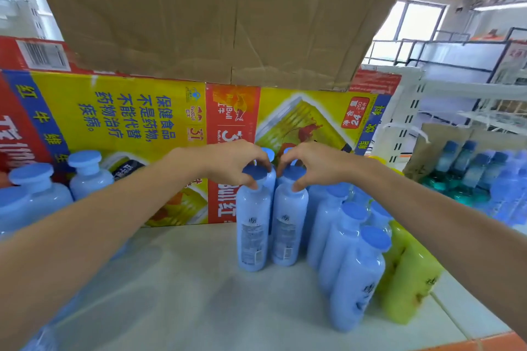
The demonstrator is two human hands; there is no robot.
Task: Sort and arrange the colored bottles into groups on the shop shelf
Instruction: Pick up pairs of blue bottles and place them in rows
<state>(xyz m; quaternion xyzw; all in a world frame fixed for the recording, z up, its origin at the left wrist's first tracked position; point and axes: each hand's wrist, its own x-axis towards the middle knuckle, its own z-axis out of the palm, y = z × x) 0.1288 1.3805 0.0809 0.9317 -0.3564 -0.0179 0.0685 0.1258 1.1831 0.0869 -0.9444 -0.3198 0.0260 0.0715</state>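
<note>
**Two blue bottles held side by side on the shelf**

The left hand (pixel 236 164) and right hand (pixel 316 165) each close their grip round the neck of a bottle. The left bottle (pixel 252 231) and right bottle (pixel 288 225) stand upright, touching, on the shelf (pixel 185 279). Holding the necks probably keeps them steady while they join the blue row (pixel 342 234) just beside, with the yellow bottles (pixel 407 279) kept apart beyond it.

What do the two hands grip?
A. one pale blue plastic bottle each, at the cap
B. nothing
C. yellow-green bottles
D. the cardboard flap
A: left hand grips the left pale blue plastic bottle at its cap, the right hand the right pale blue plastic bottle.
</note>
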